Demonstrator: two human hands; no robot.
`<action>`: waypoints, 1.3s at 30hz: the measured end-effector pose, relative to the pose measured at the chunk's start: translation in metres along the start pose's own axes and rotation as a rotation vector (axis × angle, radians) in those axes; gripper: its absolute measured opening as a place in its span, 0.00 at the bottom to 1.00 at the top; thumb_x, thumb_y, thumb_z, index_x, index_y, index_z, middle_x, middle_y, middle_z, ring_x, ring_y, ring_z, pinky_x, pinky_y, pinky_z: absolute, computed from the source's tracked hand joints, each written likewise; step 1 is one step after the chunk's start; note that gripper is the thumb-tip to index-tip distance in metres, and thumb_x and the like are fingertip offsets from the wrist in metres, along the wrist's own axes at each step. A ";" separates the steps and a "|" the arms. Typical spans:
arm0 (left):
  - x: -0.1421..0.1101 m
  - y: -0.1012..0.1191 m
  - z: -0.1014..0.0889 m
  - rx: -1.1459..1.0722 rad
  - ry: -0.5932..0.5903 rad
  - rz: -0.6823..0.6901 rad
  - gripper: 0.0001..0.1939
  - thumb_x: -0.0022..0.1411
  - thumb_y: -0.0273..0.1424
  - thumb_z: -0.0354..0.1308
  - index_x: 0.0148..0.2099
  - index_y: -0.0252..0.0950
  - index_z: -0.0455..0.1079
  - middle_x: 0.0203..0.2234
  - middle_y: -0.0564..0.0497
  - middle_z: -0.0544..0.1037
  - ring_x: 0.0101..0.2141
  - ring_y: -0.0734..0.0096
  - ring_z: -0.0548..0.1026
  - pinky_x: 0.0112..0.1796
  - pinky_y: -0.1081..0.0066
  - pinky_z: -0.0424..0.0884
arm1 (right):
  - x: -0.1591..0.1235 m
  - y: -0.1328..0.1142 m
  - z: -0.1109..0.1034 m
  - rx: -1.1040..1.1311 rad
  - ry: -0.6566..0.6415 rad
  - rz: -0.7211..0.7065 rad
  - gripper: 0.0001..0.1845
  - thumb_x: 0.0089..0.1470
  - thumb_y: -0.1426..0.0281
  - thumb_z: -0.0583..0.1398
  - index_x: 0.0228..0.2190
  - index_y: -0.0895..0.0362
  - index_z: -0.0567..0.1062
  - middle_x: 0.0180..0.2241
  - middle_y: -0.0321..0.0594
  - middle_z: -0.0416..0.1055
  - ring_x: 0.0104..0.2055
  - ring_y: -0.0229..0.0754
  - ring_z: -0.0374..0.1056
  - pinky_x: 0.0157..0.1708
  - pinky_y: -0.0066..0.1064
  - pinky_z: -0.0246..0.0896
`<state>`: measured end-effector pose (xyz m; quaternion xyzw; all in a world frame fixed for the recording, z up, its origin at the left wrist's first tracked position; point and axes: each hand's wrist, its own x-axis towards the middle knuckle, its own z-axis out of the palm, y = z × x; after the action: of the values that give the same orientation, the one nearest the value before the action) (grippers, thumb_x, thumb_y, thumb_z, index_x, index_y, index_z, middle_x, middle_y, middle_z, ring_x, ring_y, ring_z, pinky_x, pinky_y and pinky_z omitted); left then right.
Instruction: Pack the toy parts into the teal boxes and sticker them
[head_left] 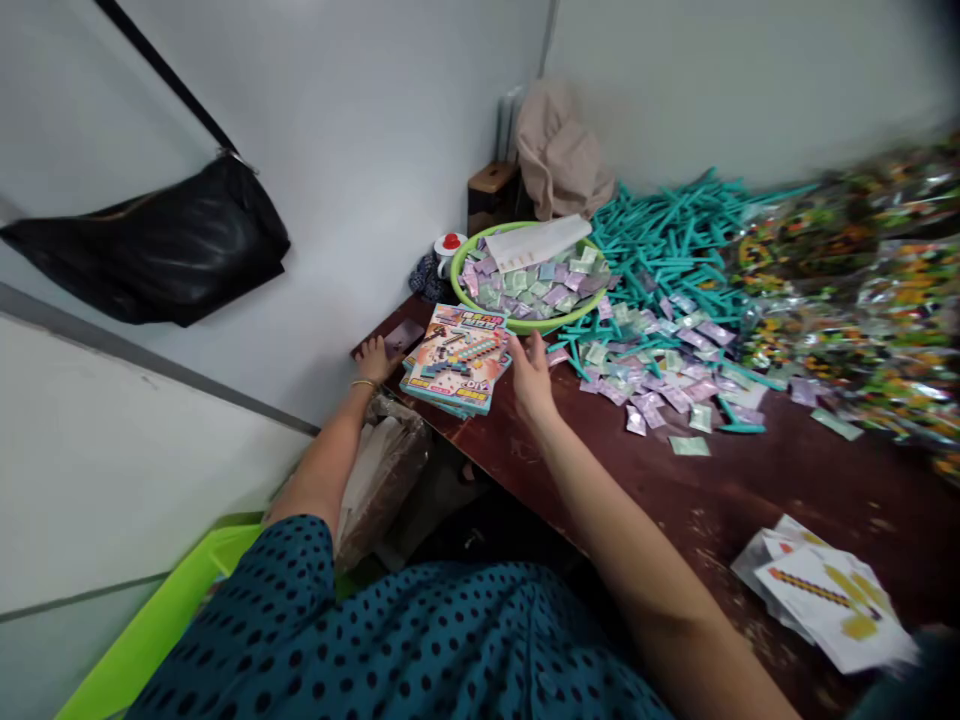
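My left hand [373, 362] lies at the table's left edge, fingers spread, against a flat dark phone-like object [403, 338]. Just right of it is a stack of colourful printed boxes or booklets [456, 358], with pictures of pixel-style tools on the top one. My right hand [532, 375] is at the stack's right side, thumb and fingers apart. Its thumb is close to the stack's edge; whether it touches cannot be made out. Behind the stack stands a green basket [517, 325] full of small sachets, with a white paper [538, 243] on top.
Teal plastic sticks [675, 230] and loose sachets [690, 445] are heaped behind and right. Clear bags of colourful parts [825, 290] line the right side. Printed cards [829, 590] lie near right. A lidded cup [448, 252] stands by the wall; a black bag [172, 240] hangs left.
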<state>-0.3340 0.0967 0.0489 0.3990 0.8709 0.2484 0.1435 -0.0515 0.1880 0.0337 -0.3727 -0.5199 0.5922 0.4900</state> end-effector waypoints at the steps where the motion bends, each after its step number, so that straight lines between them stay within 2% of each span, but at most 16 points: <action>1: 0.004 -0.004 0.003 0.025 -0.004 -0.021 0.40 0.63 0.41 0.64 0.68 0.20 0.59 0.67 0.23 0.60 0.69 0.36 0.53 0.66 0.45 0.48 | -0.002 0.004 -0.012 -0.067 0.029 -0.010 0.49 0.56 0.46 0.59 0.69 0.57 0.53 0.70 0.55 0.53 0.72 0.49 0.53 0.70 0.51 0.50; 4: 0.013 -0.006 0.007 0.062 -0.002 -0.043 0.37 0.60 0.36 0.66 0.66 0.23 0.62 0.66 0.25 0.62 0.67 0.40 0.54 0.66 0.49 0.48 | -0.019 0.020 -0.053 -0.218 0.106 -0.025 0.44 0.53 0.47 0.62 0.63 0.58 0.64 0.66 0.54 0.62 0.67 0.51 0.60 0.68 0.53 0.51; 6: 0.009 -0.009 -0.001 0.077 0.032 -0.057 0.32 0.62 0.37 0.64 0.64 0.25 0.65 0.64 0.28 0.65 0.66 0.43 0.58 0.65 0.51 0.51 | -0.041 0.029 -0.083 -0.306 0.135 -0.019 0.38 0.53 0.48 0.62 0.58 0.58 0.70 0.61 0.54 0.68 0.63 0.52 0.65 0.66 0.55 0.54; 9: -0.027 -0.031 -0.032 -0.194 0.077 -0.097 0.27 0.66 0.45 0.58 0.59 0.30 0.71 0.55 0.34 0.76 0.59 0.48 0.69 0.59 0.54 0.63 | -0.084 0.020 -0.117 -0.386 0.133 0.020 0.30 0.57 0.51 0.62 0.52 0.58 0.75 0.55 0.52 0.74 0.58 0.53 0.70 0.63 0.55 0.59; 10: -0.048 -0.043 -0.045 -0.410 0.025 -0.101 0.28 0.66 0.49 0.57 0.58 0.34 0.73 0.51 0.38 0.79 0.55 0.49 0.73 0.56 0.54 0.67 | -0.101 0.010 -0.121 -0.408 0.095 0.016 0.26 0.58 0.52 0.62 0.51 0.57 0.76 0.53 0.51 0.75 0.56 0.53 0.71 0.62 0.54 0.61; 11: -0.071 -0.054 -0.059 -0.471 -0.028 -0.099 0.28 0.65 0.54 0.55 0.55 0.39 0.75 0.46 0.43 0.82 0.49 0.51 0.76 0.51 0.54 0.71 | -0.117 -0.005 -0.122 -0.428 0.024 -0.008 0.22 0.60 0.54 0.62 0.49 0.55 0.77 0.51 0.49 0.76 0.54 0.52 0.72 0.61 0.53 0.63; 13: -0.120 -0.074 -0.080 -0.503 -0.171 -0.090 0.28 0.59 0.58 0.59 0.47 0.43 0.81 0.36 0.48 0.84 0.39 0.52 0.79 0.43 0.55 0.75 | -0.147 -0.037 -0.109 -0.453 -0.224 -0.110 0.17 0.64 0.58 0.60 0.49 0.52 0.78 0.50 0.48 0.77 0.53 0.50 0.73 0.58 0.49 0.67; 14: -0.143 -0.078 -0.085 -0.509 -0.304 -0.070 0.26 0.54 0.58 0.64 0.44 0.44 0.82 0.33 0.49 0.84 0.36 0.53 0.80 0.41 0.56 0.75 | -0.161 -0.051 -0.097 -0.462 -0.387 -0.175 0.16 0.65 0.59 0.60 0.50 0.50 0.78 0.51 0.47 0.77 0.54 0.49 0.73 0.58 0.47 0.67; 16: -0.183 -0.074 -0.082 -0.467 -0.712 0.024 0.23 0.52 0.51 0.69 0.47 0.47 0.83 0.40 0.50 0.86 0.42 0.51 0.80 0.45 0.56 0.74 | -0.180 -0.069 -0.070 -0.498 -0.700 -0.270 0.22 0.63 0.56 0.63 0.56 0.50 0.77 0.56 0.49 0.75 0.61 0.53 0.69 0.62 0.50 0.63; 18: -0.212 -0.054 -0.062 -0.423 -1.022 0.099 0.21 0.54 0.46 0.69 0.50 0.50 0.82 0.47 0.51 0.84 0.50 0.49 0.79 0.52 0.56 0.71 | -0.190 -0.069 -0.049 -0.543 -0.902 -0.244 0.32 0.57 0.49 0.66 0.57 0.52 0.76 0.60 0.52 0.71 0.65 0.59 0.65 0.65 0.56 0.58; 21: -0.232 -0.011 -0.017 -0.423 -1.156 0.123 0.20 0.56 0.45 0.68 0.50 0.49 0.82 0.48 0.52 0.84 0.52 0.50 0.78 0.56 0.57 0.69 | -0.189 -0.051 -0.050 -0.444 -1.027 0.032 0.31 0.62 0.45 0.58 0.55 0.54 0.79 0.58 0.51 0.75 0.59 0.56 0.71 0.63 0.53 0.63; 23: -0.233 0.016 0.008 -0.421 -1.160 0.123 0.22 0.56 0.47 0.68 0.50 0.45 0.82 0.47 0.50 0.84 0.52 0.51 0.78 0.55 0.60 0.69 | -0.186 -0.040 -0.073 -0.309 -1.020 0.221 0.29 0.67 0.48 0.53 0.55 0.52 0.79 0.55 0.46 0.77 0.57 0.50 0.74 0.63 0.48 0.64; 27: -0.225 0.060 0.035 -0.563 -1.229 0.100 0.28 0.63 0.54 0.60 0.55 0.41 0.80 0.47 0.44 0.84 0.48 0.58 0.79 0.48 0.63 0.74 | -0.197 -0.037 -0.138 -0.030 -0.903 0.504 0.28 0.62 0.48 0.61 0.56 0.50 0.77 0.57 0.41 0.76 0.59 0.49 0.72 0.64 0.49 0.62; 30: -0.223 0.092 0.048 -0.858 -1.235 -0.005 0.32 0.61 0.59 0.59 0.52 0.38 0.81 0.41 0.43 0.84 0.37 0.62 0.81 0.37 0.65 0.77 | -0.224 -0.041 -0.169 0.340 -0.627 0.696 0.33 0.60 0.46 0.59 0.59 0.52 0.74 0.55 0.46 0.77 0.54 0.52 0.76 0.58 0.53 0.68; 34: -0.232 0.136 0.068 -1.026 -1.105 0.022 0.26 0.53 0.49 0.73 0.45 0.35 0.81 0.30 0.49 0.81 0.25 0.72 0.76 0.26 0.73 0.73 | -0.251 -0.047 -0.170 0.594 -0.313 0.696 0.32 0.61 0.49 0.55 0.58 0.56 0.72 0.52 0.49 0.79 0.54 0.55 0.76 0.57 0.57 0.67; 39: -0.249 0.166 0.077 -1.088 -1.028 0.041 0.28 0.55 0.51 0.71 0.47 0.34 0.80 0.26 0.51 0.77 0.20 0.78 0.68 0.16 0.78 0.59 | -0.255 -0.067 -0.152 0.764 -0.259 0.715 0.34 0.66 0.51 0.42 0.55 0.59 0.74 0.51 0.51 0.79 0.54 0.53 0.76 0.59 0.55 0.66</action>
<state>-0.0368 0.0229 0.0885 0.3537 0.4406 0.4292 0.7047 0.1675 -0.0226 0.0547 -0.2457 -0.1644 0.9102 0.2902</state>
